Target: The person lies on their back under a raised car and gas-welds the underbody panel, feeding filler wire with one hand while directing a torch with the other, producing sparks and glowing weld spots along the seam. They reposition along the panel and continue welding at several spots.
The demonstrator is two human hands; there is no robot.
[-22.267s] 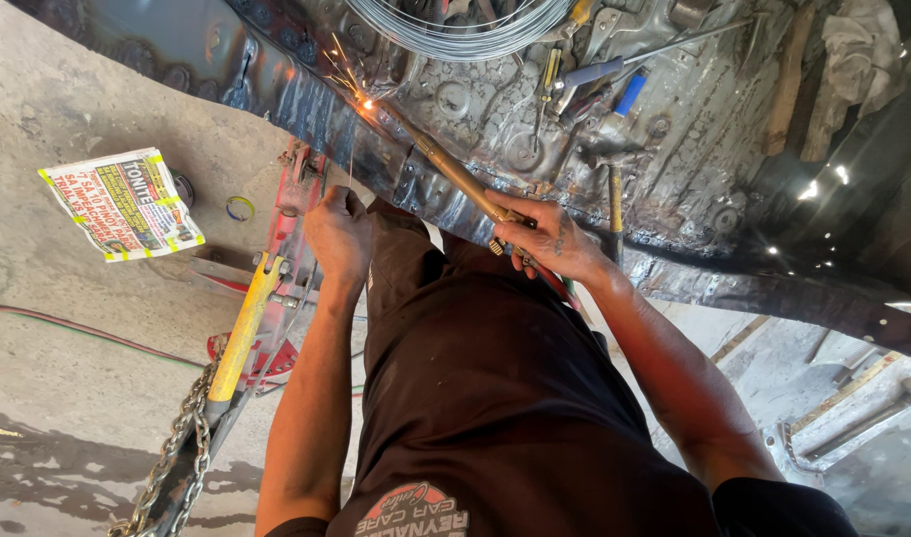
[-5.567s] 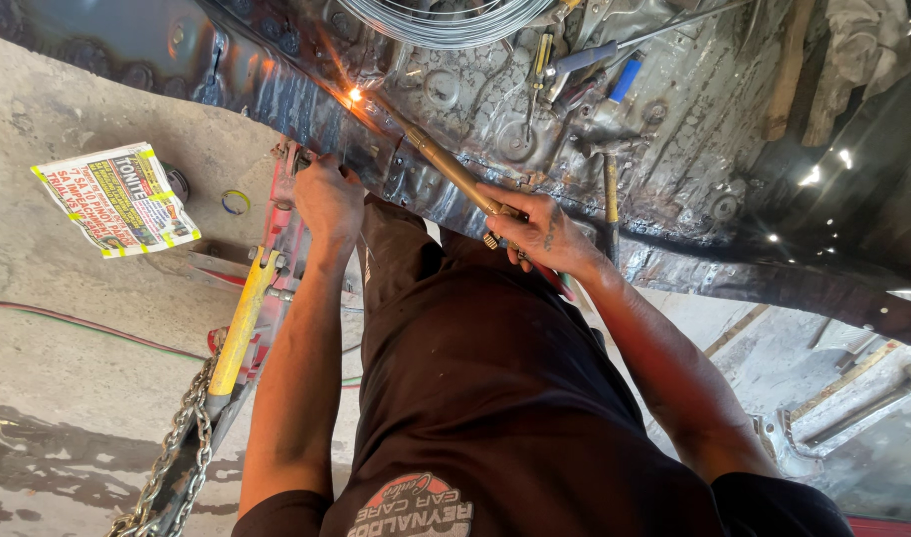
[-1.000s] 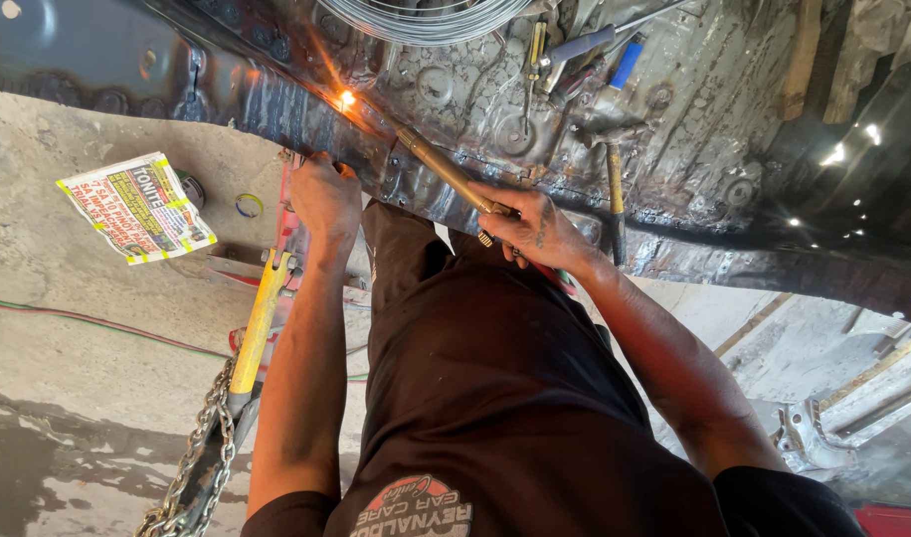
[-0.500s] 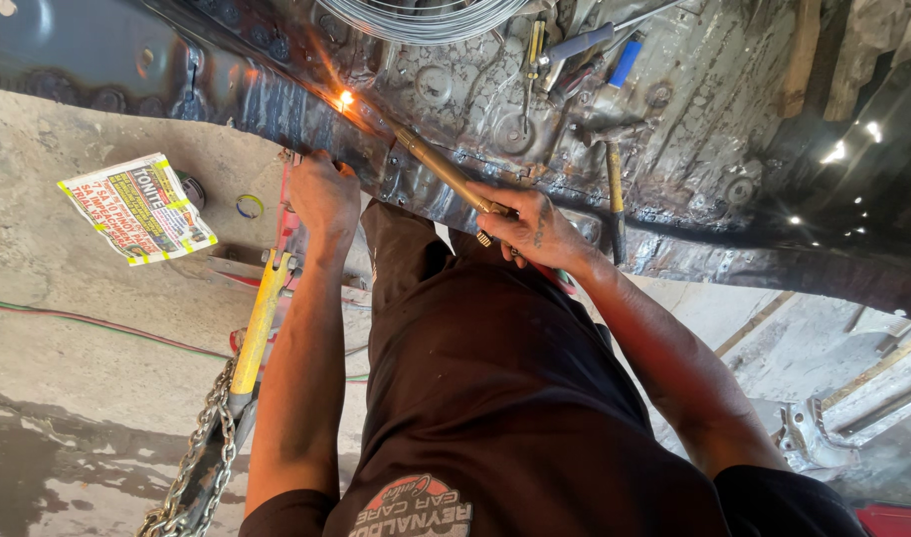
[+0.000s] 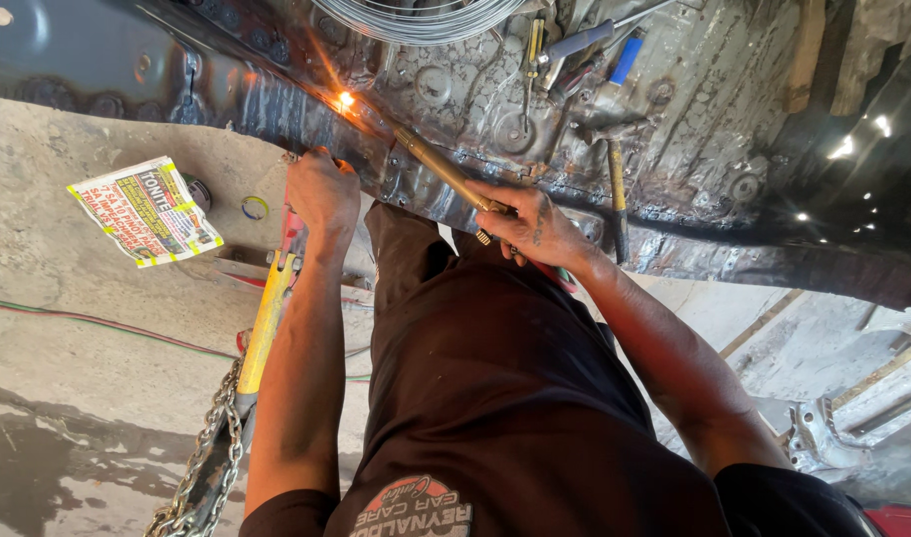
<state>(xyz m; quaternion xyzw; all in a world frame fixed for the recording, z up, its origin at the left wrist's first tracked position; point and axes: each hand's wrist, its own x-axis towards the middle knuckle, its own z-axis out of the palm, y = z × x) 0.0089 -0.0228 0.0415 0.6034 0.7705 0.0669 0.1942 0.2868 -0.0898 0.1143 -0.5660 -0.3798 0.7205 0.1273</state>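
While the flame [image 5: 346, 98] glows at the same spot on the dark metal floor panel [image 5: 595, 149] as half a second ago, little else differs. Right hand [image 5: 525, 224] clamped on the brass torch [image 5: 441, 169]; left hand [image 5: 321, 189] gripping the panel's edge, well apart. Yellow-handled tool [image 5: 265, 323] and chain [image 5: 207, 457] hanging beside the left arm, a printed paper [image 5: 145, 209] lying on the concrete.

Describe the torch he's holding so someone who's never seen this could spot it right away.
Start at the dark metal panel across the top of the view. The right hand grips a brass torch slanting up-left along it. Unlike the screwdrivers lying nearby, its tip ends in a bright orange glow.
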